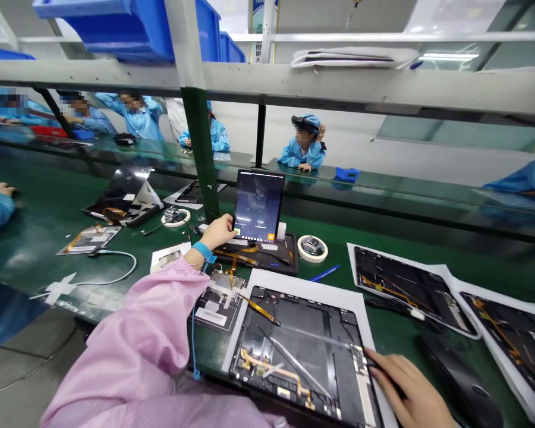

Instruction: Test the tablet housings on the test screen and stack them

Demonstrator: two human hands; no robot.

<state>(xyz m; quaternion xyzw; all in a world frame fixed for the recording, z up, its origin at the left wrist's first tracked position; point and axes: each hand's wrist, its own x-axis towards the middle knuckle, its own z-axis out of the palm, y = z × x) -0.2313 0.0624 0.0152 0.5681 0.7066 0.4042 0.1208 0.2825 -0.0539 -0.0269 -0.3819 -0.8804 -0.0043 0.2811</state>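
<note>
- Black and thin, an opened tablet shell (305, 353) is laid on white paper (303, 289) at the near edge of the green tabletop (339, 235), its inner parts turned upward.
- The shell would likely be found light and fairly stiff, with a smooth rim that could slip; it is best taken by two opposite side edges.
- The copper-coloured ribbon (262, 310) at its upper left corner is judged soft and easily torn, so no hold should be taken there.
- Nearer the tabletop's far edge, a lit screen (259, 205) is propped up; it is judged slim, slick and breakable, best held by its sides with the glass left unpressed.
- The screen's lower left corner is met by the fingertips of the left hand (219, 232); whether it is pinched or merely touched cannot be told.
- Beside the shell's right edge, a slim dark tool (400, 390) is grasped in the right hand (405, 383); its kind is mostly covered by the fingers, tweezers perhaps.
- The screen's prop is hidden behind it, and the right wrist and the shell's near right corner are cut off below.
</note>
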